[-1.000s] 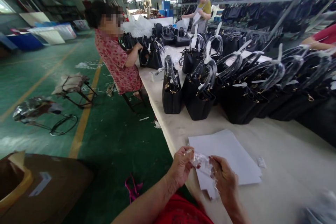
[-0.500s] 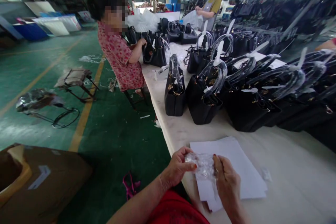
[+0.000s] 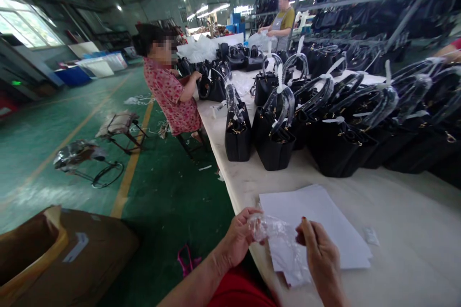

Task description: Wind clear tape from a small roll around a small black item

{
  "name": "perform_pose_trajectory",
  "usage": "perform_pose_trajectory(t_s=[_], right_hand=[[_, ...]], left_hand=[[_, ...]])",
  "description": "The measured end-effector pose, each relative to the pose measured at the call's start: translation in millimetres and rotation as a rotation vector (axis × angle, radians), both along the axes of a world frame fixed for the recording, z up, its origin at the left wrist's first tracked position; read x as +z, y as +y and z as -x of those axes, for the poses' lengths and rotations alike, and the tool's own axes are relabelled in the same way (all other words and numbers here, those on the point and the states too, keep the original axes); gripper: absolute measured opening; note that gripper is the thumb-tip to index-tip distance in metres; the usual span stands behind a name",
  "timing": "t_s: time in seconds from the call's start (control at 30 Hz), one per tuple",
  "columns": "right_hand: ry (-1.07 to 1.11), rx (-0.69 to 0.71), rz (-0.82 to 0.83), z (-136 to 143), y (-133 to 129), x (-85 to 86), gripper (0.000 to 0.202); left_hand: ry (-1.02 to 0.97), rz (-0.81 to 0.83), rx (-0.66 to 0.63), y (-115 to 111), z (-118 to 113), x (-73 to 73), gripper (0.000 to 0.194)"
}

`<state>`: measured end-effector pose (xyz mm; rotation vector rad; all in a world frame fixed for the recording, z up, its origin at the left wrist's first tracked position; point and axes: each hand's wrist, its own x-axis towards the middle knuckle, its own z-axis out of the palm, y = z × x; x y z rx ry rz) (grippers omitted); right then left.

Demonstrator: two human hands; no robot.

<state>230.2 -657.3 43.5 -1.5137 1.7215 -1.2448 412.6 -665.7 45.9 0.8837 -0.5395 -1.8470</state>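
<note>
Crumpled clear plastic (image 3: 273,230) hangs between my two hands above a stack of white paper sheets (image 3: 334,230) at the table's near edge. My left hand (image 3: 240,232) is closed on the plastic's left end, thumb and fingers pinching it. On the right, my right hand (image 3: 319,249) has its fingers curled together at the other side of the plastic; what they hold, if anything, is hidden. A small clear packet (image 3: 370,236) lies on the table right of the paper.
Black handbags (image 3: 275,139) with plastic-wrapped handles crowd the pale table (image 3: 403,216) beyond the paper. A person in a floral top (image 3: 167,93) sits at the left edge, another person (image 3: 284,21) stands farther back. An open cardboard box (image 3: 90,259) stands at lower left.
My right hand has drawn slightly right, and its fingers have curled in more. The plastic now stretches out between the hands. The camera view has tilted up a little.
</note>
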Motion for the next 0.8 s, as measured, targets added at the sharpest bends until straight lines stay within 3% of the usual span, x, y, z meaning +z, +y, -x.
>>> perform_pose_trajectory(t_s=[0.07, 0.13, 0.23, 0.3, 0.4, 0.5, 0.57, 0.63, 0.7, 0.8], right_hand=[[0.103, 0.127, 0.205, 6.1, 2.3, 13.3, 0.029], [0.246, 0.319, 0.372, 5.5, 3.8, 25.4, 0.031], [0.343, 0.496, 0.382, -10.0, 6.1, 28.9, 0.030], [0.203, 0.445, 0.270, -25.4, 7.7, 21.4, 0.018], [-0.211, 0.244, -0.005, -46.3, 6.8, 8.5, 0.032], [-0.489, 0.077, -0.175, -60.4, -5.1, 4.5, 0.037], [-0.556, -0.014, -0.190, -68.4, -20.4, 4.7, 0.037], [-0.601, -0.096, -0.189, -78.1, -39.7, 3.7, 0.036], [-0.627, -0.135, -0.197, -91.9, -60.1, 0.7, 0.036], [-0.615, -0.147, -0.211, -122.7, -89.2, -4.2, 0.037]], left_hand=[[-0.055, -0.013, -0.016, 1.4, -1.0, -1.0, 0.048], [-0.100, -0.016, -0.047, 2.4, 0.4, -1.2, 0.048], [-0.172, 0.013, -0.089, 2.5, 3.8, -0.4, 0.051], [-0.229, 0.010, -0.097, 1.0, 2.8, 0.0, 0.061], [-0.231, -0.056, -0.103, -3.7, -8.1, -0.8, 0.078], [-0.201, 0.006, -0.178, -11.3, -28.4, -2.6, 0.068], [-0.208, 0.041, -0.246, -18.9, -45.3, -4.3, 0.059], [-0.168, 0.033, -0.264, -29.8, -64.6, -6.8, 0.063], [-0.092, 0.034, -0.223, -44.5, -86.6, -9.9, 0.069], [-0.109, 0.076, -0.120, -71.9, -124.9, -13.4, 0.057]])
